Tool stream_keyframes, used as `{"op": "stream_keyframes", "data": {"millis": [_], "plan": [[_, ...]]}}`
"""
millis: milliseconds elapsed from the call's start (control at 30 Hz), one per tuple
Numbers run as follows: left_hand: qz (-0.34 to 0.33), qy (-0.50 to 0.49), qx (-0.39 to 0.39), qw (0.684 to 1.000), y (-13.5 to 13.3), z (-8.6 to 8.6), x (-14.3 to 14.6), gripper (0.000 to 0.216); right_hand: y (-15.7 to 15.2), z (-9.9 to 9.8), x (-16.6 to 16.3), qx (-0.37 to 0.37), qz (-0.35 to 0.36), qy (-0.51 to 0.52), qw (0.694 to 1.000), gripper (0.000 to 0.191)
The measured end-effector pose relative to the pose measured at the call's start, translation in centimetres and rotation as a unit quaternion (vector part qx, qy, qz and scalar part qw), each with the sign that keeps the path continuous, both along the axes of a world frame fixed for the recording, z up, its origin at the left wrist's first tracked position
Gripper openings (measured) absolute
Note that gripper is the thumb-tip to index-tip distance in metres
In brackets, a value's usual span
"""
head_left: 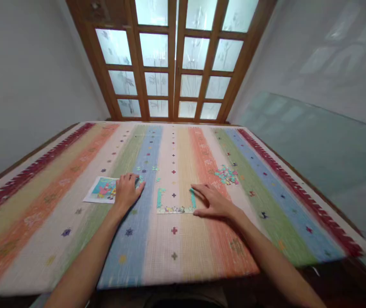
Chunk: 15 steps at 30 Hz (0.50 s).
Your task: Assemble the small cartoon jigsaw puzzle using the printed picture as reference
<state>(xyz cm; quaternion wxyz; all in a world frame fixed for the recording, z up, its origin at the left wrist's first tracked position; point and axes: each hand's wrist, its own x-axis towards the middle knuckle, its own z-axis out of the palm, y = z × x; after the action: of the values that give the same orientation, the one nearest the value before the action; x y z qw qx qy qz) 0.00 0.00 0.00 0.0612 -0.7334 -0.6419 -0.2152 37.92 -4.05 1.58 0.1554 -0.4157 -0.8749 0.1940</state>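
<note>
Access to the interior of the puzzle border point(174, 210) is afforded from its far side. The border's right side is partly obstructed by the right hand point(214, 202). A lane of tablecloth point(150, 199) is left between the border and the left hand point(126, 190); its far end is obstructed by loose pieces point(155, 168).

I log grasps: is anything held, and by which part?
The right hand is at the puzzle border, no grip visible; for the left hand, it cannot be told.

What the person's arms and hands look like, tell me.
The left hand and right hand are bare, without gloves. Both forearms show no sleeve, watch or bracelet. Any ring or nail polish would be too small to make out.
</note>
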Motion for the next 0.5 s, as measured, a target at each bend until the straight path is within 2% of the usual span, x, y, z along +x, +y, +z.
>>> {"op": "stream_keyframes", "data": {"millis": [267,500], "plan": [[-0.045,-0.016,-0.001,0.999,0.14,-0.13,-0.47,0.025,0.07,-0.21,0.04,0.015,0.014,-0.002,1.000,0.096],[-0.069,-0.045,-0.002,0.997,0.52,-0.43,-0.64,0.027,0.05,-0.30,0.11,0.025,0.017,-0.001,1.000,0.097]]}}
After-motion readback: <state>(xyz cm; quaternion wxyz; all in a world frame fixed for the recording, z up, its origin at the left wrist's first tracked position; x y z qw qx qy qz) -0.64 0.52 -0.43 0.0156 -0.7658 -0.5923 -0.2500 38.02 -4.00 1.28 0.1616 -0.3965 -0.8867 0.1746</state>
